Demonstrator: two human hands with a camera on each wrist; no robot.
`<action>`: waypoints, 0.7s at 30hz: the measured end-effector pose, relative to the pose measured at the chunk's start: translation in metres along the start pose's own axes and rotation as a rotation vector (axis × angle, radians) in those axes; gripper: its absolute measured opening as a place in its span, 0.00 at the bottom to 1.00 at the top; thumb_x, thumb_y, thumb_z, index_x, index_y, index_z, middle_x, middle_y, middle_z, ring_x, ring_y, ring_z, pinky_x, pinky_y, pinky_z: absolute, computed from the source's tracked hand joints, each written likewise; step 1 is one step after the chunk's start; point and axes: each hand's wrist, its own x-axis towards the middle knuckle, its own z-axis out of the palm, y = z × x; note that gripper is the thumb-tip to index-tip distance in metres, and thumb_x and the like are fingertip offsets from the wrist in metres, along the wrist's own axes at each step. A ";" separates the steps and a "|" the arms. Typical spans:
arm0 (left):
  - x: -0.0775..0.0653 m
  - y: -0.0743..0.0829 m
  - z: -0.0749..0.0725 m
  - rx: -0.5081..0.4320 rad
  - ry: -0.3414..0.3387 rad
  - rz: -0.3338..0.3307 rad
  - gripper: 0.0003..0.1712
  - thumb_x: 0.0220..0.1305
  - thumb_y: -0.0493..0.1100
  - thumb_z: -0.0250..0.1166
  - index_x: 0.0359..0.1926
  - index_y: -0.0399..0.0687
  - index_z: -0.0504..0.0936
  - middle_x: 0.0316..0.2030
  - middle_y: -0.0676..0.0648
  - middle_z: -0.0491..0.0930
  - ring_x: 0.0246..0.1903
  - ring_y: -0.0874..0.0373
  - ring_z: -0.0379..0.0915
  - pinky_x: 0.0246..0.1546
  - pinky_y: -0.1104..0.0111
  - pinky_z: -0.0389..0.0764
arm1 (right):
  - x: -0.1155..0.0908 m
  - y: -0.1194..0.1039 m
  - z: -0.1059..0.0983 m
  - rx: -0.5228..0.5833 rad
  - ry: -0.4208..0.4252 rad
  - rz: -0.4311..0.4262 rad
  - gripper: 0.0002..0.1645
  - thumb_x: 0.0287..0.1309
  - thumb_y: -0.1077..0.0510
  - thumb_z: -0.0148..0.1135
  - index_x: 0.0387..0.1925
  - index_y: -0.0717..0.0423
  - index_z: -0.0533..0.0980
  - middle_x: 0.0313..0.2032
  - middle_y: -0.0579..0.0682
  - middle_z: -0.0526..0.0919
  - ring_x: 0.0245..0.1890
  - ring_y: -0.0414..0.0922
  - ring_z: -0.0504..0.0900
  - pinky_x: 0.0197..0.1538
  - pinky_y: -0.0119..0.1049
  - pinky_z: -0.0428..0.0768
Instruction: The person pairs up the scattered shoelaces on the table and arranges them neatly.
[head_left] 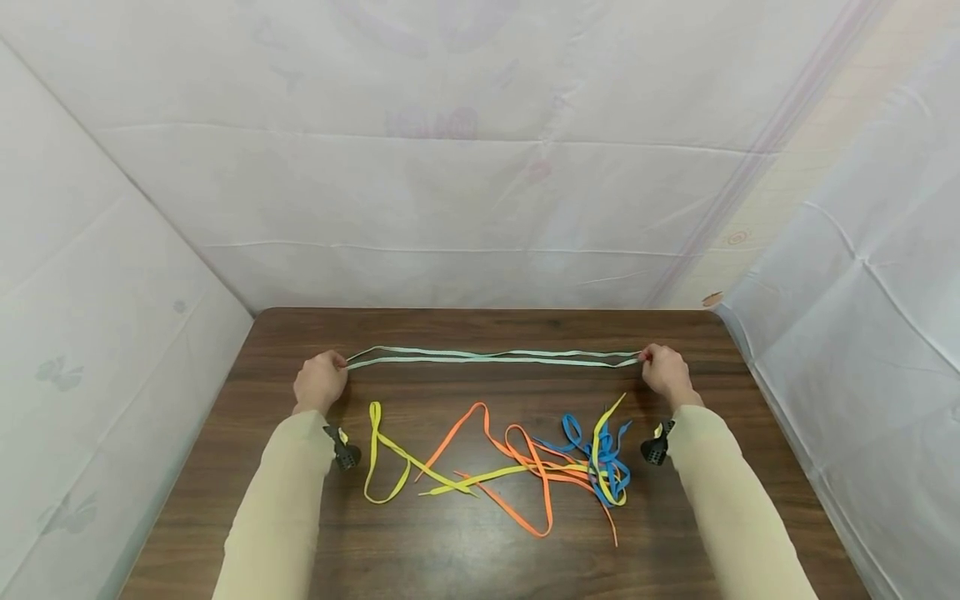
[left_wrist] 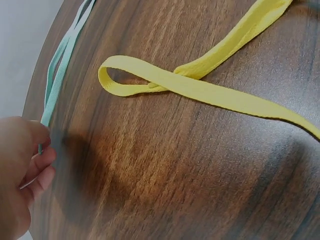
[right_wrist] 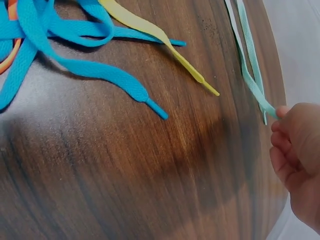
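Observation:
A mint-green shoelace (head_left: 480, 358) stretches in doubled strands across the far part of the table. My left hand (head_left: 321, 382) pinches its left end between thumb and fingers, as the left wrist view also shows on the lace (left_wrist: 59, 75). At the other end, my right hand (head_left: 666, 372) pinches the lace (right_wrist: 254, 87) with curled fingers. A short tip hangs beside the right fingers in the right wrist view. Nearer to me lie a yellow shoelace (head_left: 393, 446), an orange shoelace (head_left: 546, 492) and a bunched blue shoelace (head_left: 611, 467), tangled together at the right.
The dark wood-grain table (head_left: 450, 558) has its far edge just beyond the green lace. Pale sheeting (head_left: 480, 208) hangs behind it and at both sides. Small black cameras (head_left: 347, 454) sit at both wrists, over the table beside the loose laces.

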 end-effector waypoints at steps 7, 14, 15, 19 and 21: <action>0.000 -0.004 -0.001 -0.042 0.015 0.010 0.15 0.54 0.36 0.47 0.42 0.42 0.75 0.41 0.38 0.76 0.31 0.42 0.73 0.22 0.58 0.70 | -0.004 -0.002 -0.002 0.017 -0.111 -0.006 0.17 0.58 0.60 0.45 0.45 0.65 0.72 0.45 0.66 0.70 0.42 0.60 0.70 0.43 0.53 0.67; 0.002 -0.006 0.001 -0.076 0.028 0.056 0.14 0.56 0.38 0.52 0.43 0.40 0.75 0.43 0.38 0.74 0.38 0.43 0.72 0.30 0.56 0.70 | -0.007 0.002 0.005 0.004 -0.181 -0.026 0.21 0.59 0.59 0.45 0.50 0.68 0.69 0.50 0.69 0.67 0.51 0.64 0.65 0.50 0.56 0.63; 0.001 -0.007 0.001 -0.078 0.024 0.063 0.14 0.57 0.39 0.52 0.44 0.40 0.75 0.44 0.37 0.74 0.37 0.43 0.72 0.29 0.56 0.70 | -0.007 0.003 0.006 -0.002 -0.185 -0.032 0.21 0.59 0.59 0.45 0.51 0.68 0.68 0.51 0.69 0.66 0.51 0.65 0.64 0.50 0.56 0.63; -0.002 -0.007 0.000 -0.063 0.007 0.087 0.16 0.57 0.40 0.52 0.45 0.39 0.74 0.45 0.36 0.72 0.37 0.44 0.71 0.28 0.57 0.70 | -0.009 0.005 0.008 -0.013 -0.199 -0.029 0.22 0.60 0.57 0.45 0.52 0.67 0.67 0.54 0.70 0.62 0.52 0.67 0.61 0.51 0.57 0.61; -0.004 -0.008 -0.001 -0.048 -0.001 0.101 0.16 0.57 0.40 0.51 0.46 0.39 0.74 0.47 0.35 0.71 0.39 0.42 0.70 0.30 0.55 0.70 | -0.011 0.005 0.007 -0.016 -0.198 -0.029 0.23 0.60 0.57 0.44 0.53 0.66 0.67 0.55 0.70 0.60 0.53 0.67 0.60 0.51 0.58 0.61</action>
